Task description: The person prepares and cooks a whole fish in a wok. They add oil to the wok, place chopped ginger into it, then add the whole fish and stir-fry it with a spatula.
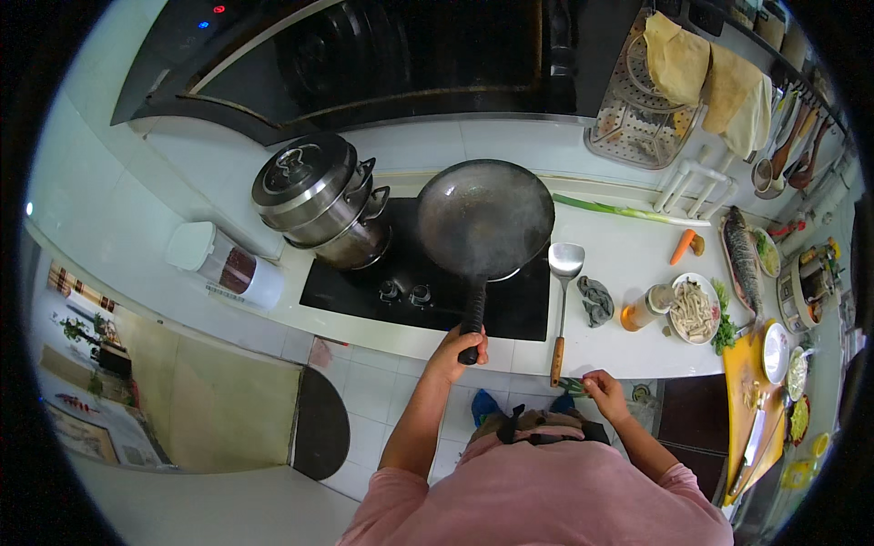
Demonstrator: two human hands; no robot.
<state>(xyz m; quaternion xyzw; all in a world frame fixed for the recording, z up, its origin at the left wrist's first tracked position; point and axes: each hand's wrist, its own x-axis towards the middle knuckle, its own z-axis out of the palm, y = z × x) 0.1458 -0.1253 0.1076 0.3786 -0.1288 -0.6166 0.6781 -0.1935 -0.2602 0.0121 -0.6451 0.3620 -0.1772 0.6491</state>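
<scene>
My left hand [459, 353] is closed around the black handle of a wok [486, 218], which sits on the right side of the black cooktop [348, 290]. Faint smoke or steam shows over the wok's bare inner surface. My right hand [606, 394] hangs just off the counter's front edge, its fingers bent and close together; whether it holds anything is unclear. Near it lies a metal wok spatula [565, 263], its wooden handle reaching over the edge. A grey cloth [596, 301] lies crumpled to the spatula's right, beside a glass bottle of amber liquid [639, 312].
Stacked steamer pots [307, 184] stand left of the wok. Rightward are a leek [621, 209], a carrot [682, 246], a plate of pale strips [693, 310] and a whole fish [741, 252]. A knife [752, 440] lies on the yellow cutting board [741, 362]. A range hood [410, 54] hangs above.
</scene>
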